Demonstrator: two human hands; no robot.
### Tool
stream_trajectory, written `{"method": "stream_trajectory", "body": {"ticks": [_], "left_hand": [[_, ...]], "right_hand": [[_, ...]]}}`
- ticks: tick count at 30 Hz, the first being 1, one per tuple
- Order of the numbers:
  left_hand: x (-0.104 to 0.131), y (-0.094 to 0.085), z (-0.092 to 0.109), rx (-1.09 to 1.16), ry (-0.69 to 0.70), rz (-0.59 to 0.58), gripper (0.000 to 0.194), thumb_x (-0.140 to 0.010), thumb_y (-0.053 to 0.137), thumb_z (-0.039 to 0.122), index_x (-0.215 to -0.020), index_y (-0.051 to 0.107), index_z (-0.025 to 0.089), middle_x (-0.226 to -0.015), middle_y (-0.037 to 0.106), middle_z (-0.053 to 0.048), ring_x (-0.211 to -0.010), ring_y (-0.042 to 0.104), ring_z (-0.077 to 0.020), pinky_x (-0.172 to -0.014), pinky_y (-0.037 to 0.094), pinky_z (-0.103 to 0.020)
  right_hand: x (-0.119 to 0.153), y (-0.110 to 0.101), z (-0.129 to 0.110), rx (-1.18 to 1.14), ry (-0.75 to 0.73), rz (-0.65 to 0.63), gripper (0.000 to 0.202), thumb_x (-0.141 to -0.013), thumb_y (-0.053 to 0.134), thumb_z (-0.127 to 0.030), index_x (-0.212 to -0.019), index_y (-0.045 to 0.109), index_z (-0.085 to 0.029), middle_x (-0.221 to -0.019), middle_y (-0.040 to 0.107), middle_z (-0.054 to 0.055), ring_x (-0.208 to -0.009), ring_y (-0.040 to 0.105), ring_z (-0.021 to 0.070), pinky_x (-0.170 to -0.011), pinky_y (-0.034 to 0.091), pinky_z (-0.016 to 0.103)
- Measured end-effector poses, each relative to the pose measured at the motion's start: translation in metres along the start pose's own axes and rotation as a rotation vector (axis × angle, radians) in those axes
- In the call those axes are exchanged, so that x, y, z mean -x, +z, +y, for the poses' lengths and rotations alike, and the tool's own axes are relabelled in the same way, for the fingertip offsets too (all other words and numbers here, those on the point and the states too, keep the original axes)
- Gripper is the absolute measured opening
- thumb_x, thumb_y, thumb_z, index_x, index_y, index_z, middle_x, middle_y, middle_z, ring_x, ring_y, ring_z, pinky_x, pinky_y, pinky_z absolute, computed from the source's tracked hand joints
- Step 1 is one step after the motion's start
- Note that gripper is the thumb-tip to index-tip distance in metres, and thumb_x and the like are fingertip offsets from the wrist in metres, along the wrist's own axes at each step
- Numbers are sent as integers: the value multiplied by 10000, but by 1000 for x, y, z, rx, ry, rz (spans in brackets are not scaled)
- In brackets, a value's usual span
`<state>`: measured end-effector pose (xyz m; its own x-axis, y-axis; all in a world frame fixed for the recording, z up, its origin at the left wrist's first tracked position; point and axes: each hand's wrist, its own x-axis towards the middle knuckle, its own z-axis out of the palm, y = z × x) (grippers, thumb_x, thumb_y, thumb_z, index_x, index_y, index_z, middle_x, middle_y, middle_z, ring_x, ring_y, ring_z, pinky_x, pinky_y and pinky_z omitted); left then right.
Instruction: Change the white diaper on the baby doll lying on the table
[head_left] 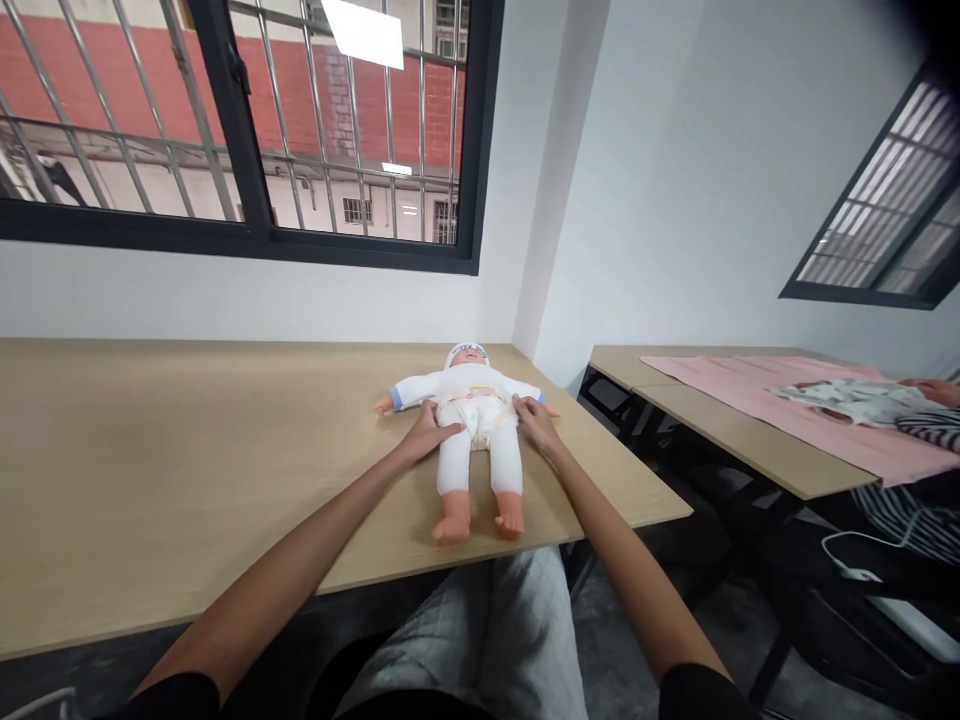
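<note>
A baby doll (454,470) in white clothing with blue cuffs and a white cap lies on its back on the table, feet toward me. Around its hips is a white diaper (480,415), with a coloured strip at the waist. My left hand (429,430) is at the diaper's left side, thumb stretched over the top of the doll's thigh and fingers curled at the hip. On the other side, my right hand (534,418) pinches the diaper's edge beside the doll's arm. The fingertips of both hands are partly hidden.
The doll lies near the right end of a wooden table (225,470). Across a gap stands a second table (720,430) with a pink cloth (750,400) and another doll (862,400) in pale clothing. A barred window (360,130) is behind.
</note>
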<state>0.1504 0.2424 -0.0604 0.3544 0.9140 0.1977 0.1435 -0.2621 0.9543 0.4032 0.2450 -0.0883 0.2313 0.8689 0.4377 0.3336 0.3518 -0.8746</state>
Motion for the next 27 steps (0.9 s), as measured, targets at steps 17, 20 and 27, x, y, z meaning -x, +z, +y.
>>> {"method": "stream_trajectory", "body": {"ticks": [17,20,27], "left_hand": [[5,24,4,-551,552,272,283,-826,516,424,-995,466,203,-1031,463,-53,-1037,443,-193,-936,381,-347],[8,25,-7,-470,584,283,262,-873,427,402,-1035,456,198,-1043,466,-61,-1055,444,-189,-979,354,-358],[-26,-6,-33,-406,224,305,461,-879,220,499,-861,528,156,-935,595,-112,-967,533,-256,-932,391,-416]], "right_hand": [[6,11,-19,1,-133,45,369,-696,622,-533,-730,531,-178,-680,517,-2,-605,446,123,-586,366,244],[5,13,-15,17,-125,81,405,-747,528,-581,-722,533,-177,-682,531,1,-632,468,131,-612,372,245],[-1,6,4,210,-18,0,591,-823,291,-662,-699,584,-163,-740,626,40,-734,546,185,-715,395,290]]}}
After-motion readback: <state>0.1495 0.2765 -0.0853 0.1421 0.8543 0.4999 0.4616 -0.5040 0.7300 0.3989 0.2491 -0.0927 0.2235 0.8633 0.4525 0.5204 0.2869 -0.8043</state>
